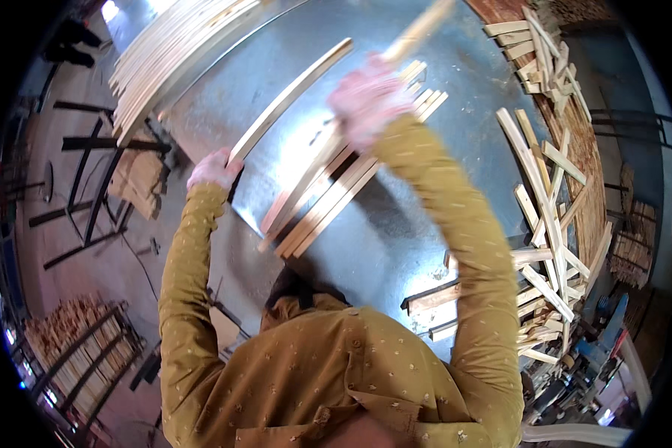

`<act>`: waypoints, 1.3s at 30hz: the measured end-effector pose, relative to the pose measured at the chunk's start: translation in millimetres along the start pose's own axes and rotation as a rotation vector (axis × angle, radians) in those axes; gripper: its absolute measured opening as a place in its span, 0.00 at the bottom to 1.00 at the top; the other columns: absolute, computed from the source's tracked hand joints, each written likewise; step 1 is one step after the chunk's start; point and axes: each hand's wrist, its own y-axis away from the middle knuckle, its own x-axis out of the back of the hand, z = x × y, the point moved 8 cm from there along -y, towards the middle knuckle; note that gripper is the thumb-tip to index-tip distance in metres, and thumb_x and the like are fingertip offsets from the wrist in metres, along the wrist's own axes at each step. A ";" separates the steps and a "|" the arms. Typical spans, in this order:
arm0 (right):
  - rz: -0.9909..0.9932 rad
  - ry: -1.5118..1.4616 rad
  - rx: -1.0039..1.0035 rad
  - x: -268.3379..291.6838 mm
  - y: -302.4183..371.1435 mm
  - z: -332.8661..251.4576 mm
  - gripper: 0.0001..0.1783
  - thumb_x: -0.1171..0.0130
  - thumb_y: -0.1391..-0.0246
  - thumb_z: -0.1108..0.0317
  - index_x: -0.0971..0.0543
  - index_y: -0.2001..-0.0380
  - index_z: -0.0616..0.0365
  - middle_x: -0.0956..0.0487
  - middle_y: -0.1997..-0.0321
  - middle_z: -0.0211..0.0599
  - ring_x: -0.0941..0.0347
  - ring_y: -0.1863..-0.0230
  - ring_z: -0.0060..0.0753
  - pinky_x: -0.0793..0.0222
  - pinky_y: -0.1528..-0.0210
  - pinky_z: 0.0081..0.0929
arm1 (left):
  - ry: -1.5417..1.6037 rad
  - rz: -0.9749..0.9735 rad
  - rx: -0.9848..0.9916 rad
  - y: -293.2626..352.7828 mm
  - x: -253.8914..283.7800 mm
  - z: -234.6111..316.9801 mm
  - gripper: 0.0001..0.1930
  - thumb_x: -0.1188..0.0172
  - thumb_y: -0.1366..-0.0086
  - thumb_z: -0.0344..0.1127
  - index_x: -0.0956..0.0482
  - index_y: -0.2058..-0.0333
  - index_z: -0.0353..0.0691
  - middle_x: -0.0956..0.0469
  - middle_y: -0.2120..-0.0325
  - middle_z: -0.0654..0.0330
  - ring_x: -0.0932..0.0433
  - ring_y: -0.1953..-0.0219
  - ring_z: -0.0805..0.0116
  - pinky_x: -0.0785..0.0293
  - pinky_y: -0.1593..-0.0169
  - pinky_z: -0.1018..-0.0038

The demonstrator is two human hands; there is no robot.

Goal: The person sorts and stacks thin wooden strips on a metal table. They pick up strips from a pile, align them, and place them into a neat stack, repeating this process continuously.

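My left hand (pixel 213 169) is closed round the near end of a pale wooden strip (pixel 295 91), which slants away to the upper right over a shiny metal table (pixel 269 48). Over the middle of the table, my right hand (pixel 367 103) is smeared by motion but wraps round another long wooden strip (pixel 420 31). That strip sticks out past the hand toward the far side. Beneath my right hand and forearm several more wooden strips (pixel 340 205) lie side by side; the hand and sleeve cover their middle parts.
A neat row of long strips (pixel 172 56) lies at the far left. Loose wooden pieces (pixel 549 201) are heaped along the table's right side, with more at the far right (pixel 545 60). Black metal frames (pixel 89 179) and a rack of wood (pixel 82 351) stand left of the table.
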 end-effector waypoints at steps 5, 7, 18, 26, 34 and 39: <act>0.019 -0.223 -0.021 -124.1 -86.0 -67.0 0.09 0.39 0.50 0.60 0.15 0.66 0.44 0.16 0.65 0.37 0.22 0.54 0.41 0.34 0.45 0.44 | 0.019 0.076 -0.113 -15.1 2.5 -19.0 0.23 0.46 0.37 0.53 0.22 0.49 0.47 0.21 0.55 0.45 0.24 0.50 0.43 0.28 0.48 0.55; 0.001 -0.331 -0.035 -134.6 -104.9 -84.4 0.12 0.43 0.48 0.61 0.15 0.64 0.49 0.16 0.57 0.41 0.23 0.50 0.44 0.38 0.36 0.51 | -0.001 0.106 -0.329 -15.3 -16.1 -16.0 0.26 0.46 0.36 0.54 0.27 0.44 0.46 0.23 0.52 0.46 0.24 0.50 0.42 0.28 0.48 0.54; 0.318 -0.170 -1.204 -239.0 303.6 297.6 0.21 0.42 0.48 0.50 0.22 0.59 0.54 0.21 0.57 0.44 0.24 0.53 0.43 0.27 0.50 0.41 | -0.149 0.226 -0.062 27.2 0.7 42.4 0.35 0.31 0.45 0.41 0.33 0.39 0.44 0.27 0.46 0.46 0.27 0.47 0.42 0.27 0.46 0.54; -0.102 -0.552 -1.176 -347.5 432.8 291.1 0.30 0.44 0.42 0.49 0.31 0.43 0.57 0.23 0.48 0.45 0.24 0.49 0.45 0.30 0.47 0.41 | 0.974 0.144 -0.569 90.9 -88.5 280.6 0.18 0.38 0.40 0.32 0.27 0.51 0.34 0.26 0.70 0.66 0.27 0.68 0.73 0.25 0.61 0.75; 0.233 -0.514 -1.328 -247.0 406.4 269.2 0.43 0.40 0.48 0.38 0.32 0.37 0.55 0.26 0.39 0.48 0.33 0.36 0.47 0.41 0.32 0.35 | 1.623 -1.453 0.111 179.0 -268.5 453.6 0.25 0.30 0.41 0.49 0.25 0.50 0.42 0.21 0.58 0.57 0.20 0.62 0.62 0.20 0.58 0.62; -0.249 -0.199 -1.735 -371.4 560.6 350.2 0.30 0.40 0.46 0.55 0.32 0.41 0.51 0.24 0.43 0.38 0.27 0.40 0.41 0.28 0.45 0.42 | 1.457 -1.239 0.104 153.1 -258.0 433.3 0.22 0.32 0.41 0.43 0.27 0.51 0.42 0.22 0.64 0.58 0.21 0.67 0.63 0.20 0.63 0.64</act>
